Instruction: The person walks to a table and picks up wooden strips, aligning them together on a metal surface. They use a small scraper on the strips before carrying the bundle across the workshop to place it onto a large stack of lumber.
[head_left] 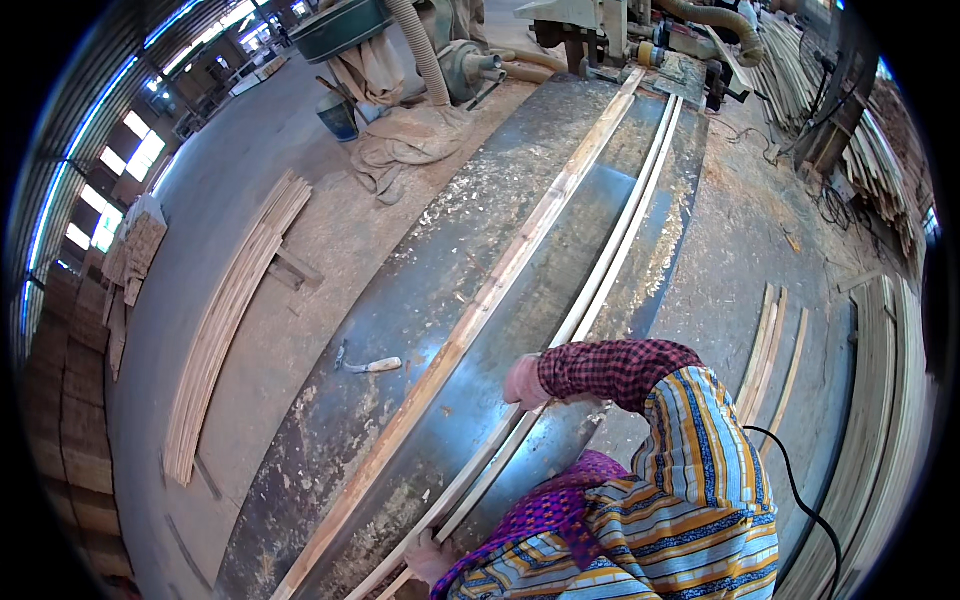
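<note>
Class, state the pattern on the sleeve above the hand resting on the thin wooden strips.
Red-and-black check sleeve, clearest in the head view.

Long table (pixel 480 300): sheet metal, dull grey-blue, scuffed, dusted with pale sawdust and chips. Thin strips (pixel 600 275) on it: pale bare wood, planed smooth, matt. Wider board (pixel 480 310) left of them: raw wood, rougher, yellowish. Chisel-like tool (pixel 370 366) near left edge: light wooden handle, dark metal blade. Floor (pixel 240 180): matt grey concrete (sawdust drifts near table). Sleeves: woven cloth, checked red and striped, soft, matt. Left hand (pixel 432 557) and right hand (pixel 525 382) both touching strips. Cable (pixel 800 490) at right: black, slightly glossy.
</note>
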